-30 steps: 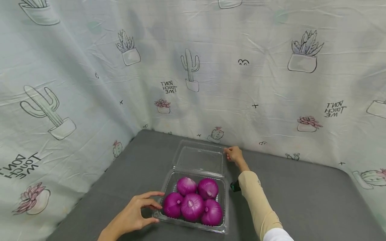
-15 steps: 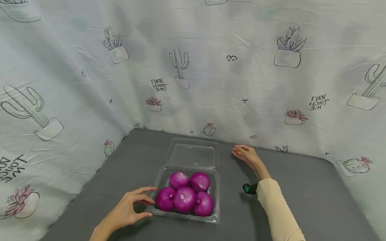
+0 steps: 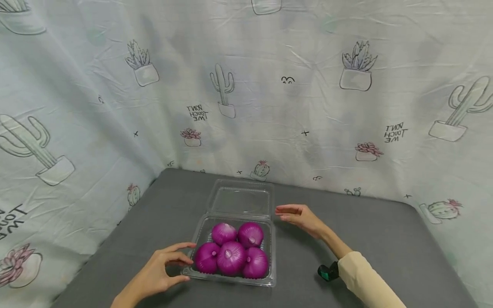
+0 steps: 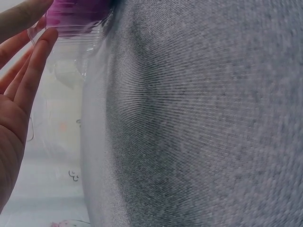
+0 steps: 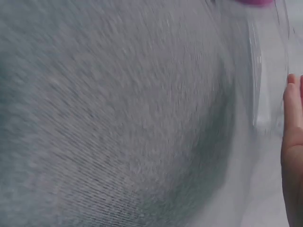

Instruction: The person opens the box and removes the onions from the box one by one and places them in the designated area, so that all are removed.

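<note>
A clear plastic container (image 3: 227, 280) stands with its lid (image 3: 240, 201) folded back flat behind it. Inside, several purple onions (image 3: 231, 258) sit close together. My left hand (image 3: 158, 271) is at the container's near left corner, fingers loosely extended at its side and thumb low at the front. In the left wrist view, the fingertips of the left hand (image 4: 21, 85) meet the clear edge (image 4: 85, 42). The right hand (image 3: 304, 219), fingers nearly straight and holding nothing, hovers just right of the lid. The right wrist view shows this hand (image 5: 293, 123) beside the clear plastic (image 5: 261, 94).
A grey cloth-covered table (image 3: 369, 239) extends on both sides of the container. Behind and to the left hangs a pale curtain (image 3: 269, 107) printed with cacti. A black device with a green face (image 3: 328, 272) is at the right wrist, by the beige sleeve (image 3: 366, 278).
My right hand moved off the lid's right corner, its fingers straightened, and it then came nearer the lid's front right side. The left hand keeps its place at the container while the view shifted.
</note>
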Demonstrator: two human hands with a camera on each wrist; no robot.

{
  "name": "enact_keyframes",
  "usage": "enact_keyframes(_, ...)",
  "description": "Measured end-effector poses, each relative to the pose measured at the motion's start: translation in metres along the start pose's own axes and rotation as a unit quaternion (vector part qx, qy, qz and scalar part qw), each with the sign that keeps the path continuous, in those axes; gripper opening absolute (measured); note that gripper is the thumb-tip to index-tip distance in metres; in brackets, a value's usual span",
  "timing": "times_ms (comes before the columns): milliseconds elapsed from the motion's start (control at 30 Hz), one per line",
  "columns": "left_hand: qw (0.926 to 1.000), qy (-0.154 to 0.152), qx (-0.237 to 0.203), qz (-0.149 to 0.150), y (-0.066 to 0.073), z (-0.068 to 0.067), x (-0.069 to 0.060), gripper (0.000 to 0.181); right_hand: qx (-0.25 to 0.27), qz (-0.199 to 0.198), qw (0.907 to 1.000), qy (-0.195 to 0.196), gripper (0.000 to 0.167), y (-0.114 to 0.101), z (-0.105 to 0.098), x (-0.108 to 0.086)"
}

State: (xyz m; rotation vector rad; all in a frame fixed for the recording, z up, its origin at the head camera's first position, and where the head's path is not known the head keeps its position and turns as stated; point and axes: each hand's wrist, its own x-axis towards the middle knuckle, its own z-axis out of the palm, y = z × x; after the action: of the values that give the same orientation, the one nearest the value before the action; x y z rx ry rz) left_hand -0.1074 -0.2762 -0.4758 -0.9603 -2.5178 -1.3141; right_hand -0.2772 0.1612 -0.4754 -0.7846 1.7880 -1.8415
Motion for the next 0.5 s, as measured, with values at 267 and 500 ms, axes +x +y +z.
enact_keyframes(267, 1.0000, 0.000, 0.003, -0.001, 0.002, -0.001, 0.001, 0.030, 0.033, 0.013, 0.9920, -0.121, 0.048, -0.015, 0.021, 0.001)
enact_keyframes(500, 1.0000, -0.003, -0.003, 0.000, 0.003, -0.001, 0.000, 0.028, 0.034, 0.010, 0.9850, -0.169, 0.050, -0.020, 0.036, -0.007)
